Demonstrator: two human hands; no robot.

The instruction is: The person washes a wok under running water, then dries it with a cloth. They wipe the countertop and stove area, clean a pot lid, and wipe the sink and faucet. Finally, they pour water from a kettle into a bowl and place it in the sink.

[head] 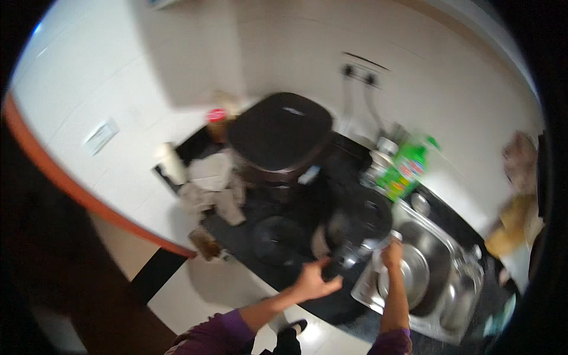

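My left hand (pixel 316 282) is at the front of the black counter, thumb and fingers spread around a dark, blurred object; whether it grips that object is unclear. My right hand (pixel 392 254) is closed on a small whitish thing, perhaps a cloth, at the left edge of the steel sink (pixel 366 295). Between and beyond my hands stands a black pan or cooker (pixel 359 217), blurred, with a shiny part near my fingers. Inside the sink, beside my right forearm, lies a round steel bowl (pixel 415 277).
A large dark-lidded appliance (pixel 284 128) stands at the back by the wall. Left of it are a red-capped jar (pixel 217 116), crumpled cloths (pixel 213 177) and a cream bottle (pixel 171 164). A green spray bottle (pixel 406 171) stands behind the sink. Cords hang from a wall socket (pixel 360 74).
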